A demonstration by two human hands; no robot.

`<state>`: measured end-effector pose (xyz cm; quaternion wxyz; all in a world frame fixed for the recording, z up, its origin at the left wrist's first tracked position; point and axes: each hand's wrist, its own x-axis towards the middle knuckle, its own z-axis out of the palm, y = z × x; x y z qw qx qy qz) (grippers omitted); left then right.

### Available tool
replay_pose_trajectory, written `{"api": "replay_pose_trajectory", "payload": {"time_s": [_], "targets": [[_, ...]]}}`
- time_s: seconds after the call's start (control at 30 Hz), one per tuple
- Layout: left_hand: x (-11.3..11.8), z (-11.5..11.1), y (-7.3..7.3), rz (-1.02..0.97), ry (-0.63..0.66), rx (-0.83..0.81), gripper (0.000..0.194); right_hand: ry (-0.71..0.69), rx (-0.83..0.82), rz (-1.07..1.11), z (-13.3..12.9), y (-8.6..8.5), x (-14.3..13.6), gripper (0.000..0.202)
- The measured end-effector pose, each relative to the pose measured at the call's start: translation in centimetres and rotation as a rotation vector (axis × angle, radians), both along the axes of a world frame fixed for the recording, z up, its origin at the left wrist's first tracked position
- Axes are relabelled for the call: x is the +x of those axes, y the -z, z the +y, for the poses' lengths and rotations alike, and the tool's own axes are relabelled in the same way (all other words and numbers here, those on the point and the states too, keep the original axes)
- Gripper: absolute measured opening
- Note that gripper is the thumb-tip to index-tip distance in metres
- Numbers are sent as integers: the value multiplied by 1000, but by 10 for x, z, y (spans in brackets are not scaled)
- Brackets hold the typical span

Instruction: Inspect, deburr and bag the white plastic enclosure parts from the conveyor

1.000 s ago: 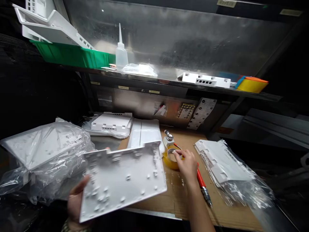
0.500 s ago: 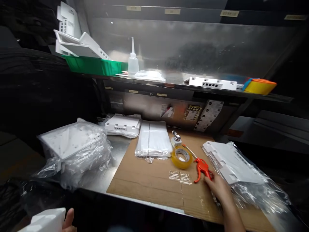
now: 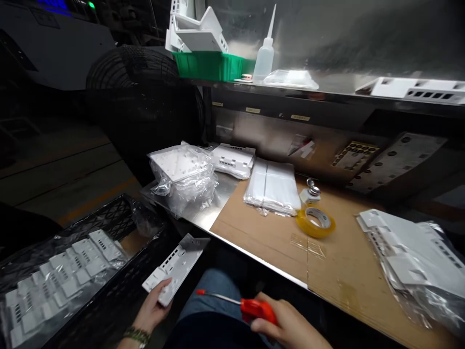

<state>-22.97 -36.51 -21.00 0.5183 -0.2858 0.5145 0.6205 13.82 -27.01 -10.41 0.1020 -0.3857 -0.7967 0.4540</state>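
My left hand (image 3: 153, 310) grips a white plastic housing (image 3: 178, 266) by its near end, thumb on the face. The part is tilted, with a row of rectangular slots along one side. In my right hand (image 3: 281, 322) is a red air blow gun (image 3: 256, 310). Its thin metal nozzle ends in an orange tip and points left toward the housing, apart from it. Both hands are over my lap, in front of the bench edge. The fingers under the blow gun's handle are partly hidden.
A black crate (image 3: 125, 206) at lower left holds several white housings (image 3: 60, 276) in plastic. On the bench are bagged parts (image 3: 181, 167), a stack of clear bags (image 3: 272, 186), a yellow tape roll (image 3: 315, 221) and wrapped panels (image 3: 417, 252). A green bin (image 3: 210, 66) stands on the shelf.
My right hand has lifted the red blow gun off the cardboard and brought it over my lap. The left hand's white housing has come further into view. The camera has turned left.
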Motion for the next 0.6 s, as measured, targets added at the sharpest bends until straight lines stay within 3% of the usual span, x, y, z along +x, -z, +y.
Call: {"api": "replay_pose_trajectory", "payload": {"time_s": [0.03,0.1,0.3,0.5,0.6], "targets": [[2,9,6,-6,-41,-22,18,-67,-22,-159,-6,0,-14,57],[5,24,18,-22,-109,-48,17,-60,22,-382,-13,0,-30,51],[10,41,38,39,-207,-91,24,-54,-28,-465,-13,-5,-26,46],[17,37,28,16,-181,-38,18,-2,-86,-413,-5,-12,-15,50],[15,40,20,-9,-130,13,27,33,-67,-404,-3,-16,-14,51]]}}
